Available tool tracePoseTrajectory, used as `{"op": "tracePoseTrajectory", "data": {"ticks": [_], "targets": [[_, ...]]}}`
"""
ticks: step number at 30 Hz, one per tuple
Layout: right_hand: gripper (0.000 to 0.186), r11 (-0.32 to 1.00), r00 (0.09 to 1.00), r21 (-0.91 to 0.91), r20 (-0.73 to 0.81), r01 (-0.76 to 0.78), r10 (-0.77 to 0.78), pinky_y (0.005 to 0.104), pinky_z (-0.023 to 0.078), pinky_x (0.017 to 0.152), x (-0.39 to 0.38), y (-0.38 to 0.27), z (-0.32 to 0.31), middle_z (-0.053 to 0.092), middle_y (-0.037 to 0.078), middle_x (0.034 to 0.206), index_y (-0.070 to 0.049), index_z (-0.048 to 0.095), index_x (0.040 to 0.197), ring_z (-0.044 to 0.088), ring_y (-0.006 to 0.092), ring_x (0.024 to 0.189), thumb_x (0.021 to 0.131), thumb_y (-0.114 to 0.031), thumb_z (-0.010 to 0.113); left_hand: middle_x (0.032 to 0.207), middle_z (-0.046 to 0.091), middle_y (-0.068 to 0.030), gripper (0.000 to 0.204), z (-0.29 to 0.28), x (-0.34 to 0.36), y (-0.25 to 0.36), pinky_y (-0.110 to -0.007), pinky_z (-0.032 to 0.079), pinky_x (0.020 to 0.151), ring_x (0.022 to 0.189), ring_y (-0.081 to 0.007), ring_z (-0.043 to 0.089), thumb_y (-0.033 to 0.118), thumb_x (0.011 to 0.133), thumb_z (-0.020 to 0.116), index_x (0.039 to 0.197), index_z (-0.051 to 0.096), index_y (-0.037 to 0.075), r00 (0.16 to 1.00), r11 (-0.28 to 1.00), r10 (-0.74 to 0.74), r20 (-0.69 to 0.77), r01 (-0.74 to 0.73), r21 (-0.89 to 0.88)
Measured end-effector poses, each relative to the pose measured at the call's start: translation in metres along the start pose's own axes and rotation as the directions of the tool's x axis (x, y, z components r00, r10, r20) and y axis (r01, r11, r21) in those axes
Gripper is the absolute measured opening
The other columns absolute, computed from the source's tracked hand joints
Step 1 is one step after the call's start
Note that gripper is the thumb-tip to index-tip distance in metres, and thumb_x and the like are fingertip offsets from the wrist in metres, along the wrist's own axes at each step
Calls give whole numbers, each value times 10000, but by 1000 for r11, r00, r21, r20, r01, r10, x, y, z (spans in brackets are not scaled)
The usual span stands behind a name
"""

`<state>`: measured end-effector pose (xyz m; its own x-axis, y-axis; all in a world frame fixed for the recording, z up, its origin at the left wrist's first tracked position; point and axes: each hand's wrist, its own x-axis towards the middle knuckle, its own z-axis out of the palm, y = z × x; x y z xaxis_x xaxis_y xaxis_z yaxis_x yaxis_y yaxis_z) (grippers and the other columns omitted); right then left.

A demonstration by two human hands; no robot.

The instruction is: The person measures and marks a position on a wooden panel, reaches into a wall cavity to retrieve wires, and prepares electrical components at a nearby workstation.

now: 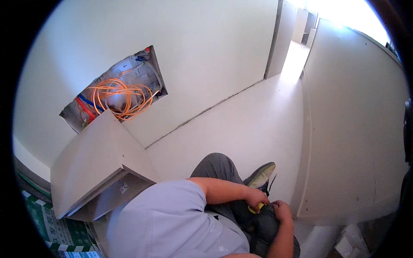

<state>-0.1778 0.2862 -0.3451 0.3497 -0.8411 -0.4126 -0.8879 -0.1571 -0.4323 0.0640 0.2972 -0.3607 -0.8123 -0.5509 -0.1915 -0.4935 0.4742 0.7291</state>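
My left hand (257, 200) is bent over my lap, its fingers closed round a small yellow object (255, 208). Most of that object is hidden by the hand, so its kind does not show. Just to the right, my right hand (282, 210) rests against the dark grey trouser leg (266, 223) near the knee. Its fingers are curled, and what they pinch, if anything, is too small to tell. Beyond the hands is my shoe (260, 175), dark with a pale yellowish sole.
A pale box-shaped cabinet (92, 159) stands tilted at the left. Behind it, a wall cut-out (159, 79) holds coiled orange cable (124, 96) and red and blue conduits. A large pale panel (352, 120) rises at the right. Green printed sheeting (56, 225) lies lower left.
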Motion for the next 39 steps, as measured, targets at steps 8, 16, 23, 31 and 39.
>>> {"op": "tracePoseTrajectory", "data": {"ticks": [8,16,23,31,39], "targets": [[283,999,998,-15,-43,35,-35,466,525,958,0,-2,-1,728,177,1133,-123,751,1139,679,379,1078,942,-269,611,1341,613,-183,801,2,3,-4,-479,460,1054,1273,-391,553,381,744,858,1424,548,91,1000,1000,-6,6,6,9],[306,993,1000,-119,-10,11,-12,471,524,967,7,14,4,728,158,1150,-167,754,1160,677,368,1093,935,-298,595,1359,608,-185,793,-11,5,14,-474,470,1044,1247,-382,586,367,765,849,1429,535,70,999,999,-1,43,-1,48],[323,996,997,-62,43,-57,60,460,533,979,5,-7,-1,726,119,1190,-204,751,1191,678,343,1111,938,-306,578,1361,601,-198,744,-12,-6,7,-451,468,1047,1259,-384,579,308,789,838,1415,533,46,998,998,61,10,-61,-30],[327,997,998,-67,55,-35,39,469,532,984,10,0,5,716,121,1219,-209,744,1208,675,347,1118,945,-286,566,1342,580,-201,746,-3,-3,-2,-429,465,1054,1252,-372,576,252,796,823,1431,507,22,998,997,67,-9,-68,-36],[285,1000,1000,-2,-1,0,0,467,528,966,4,1,4,724,151,1159,-168,757,1155,676,363,1083,946,-273,595,1331,594,-215,743,-2,-3,0,-446,466,1057,1234,-383,590,229,799,826,1435,506,12,998,998,64,-25,-64,-3]]}}
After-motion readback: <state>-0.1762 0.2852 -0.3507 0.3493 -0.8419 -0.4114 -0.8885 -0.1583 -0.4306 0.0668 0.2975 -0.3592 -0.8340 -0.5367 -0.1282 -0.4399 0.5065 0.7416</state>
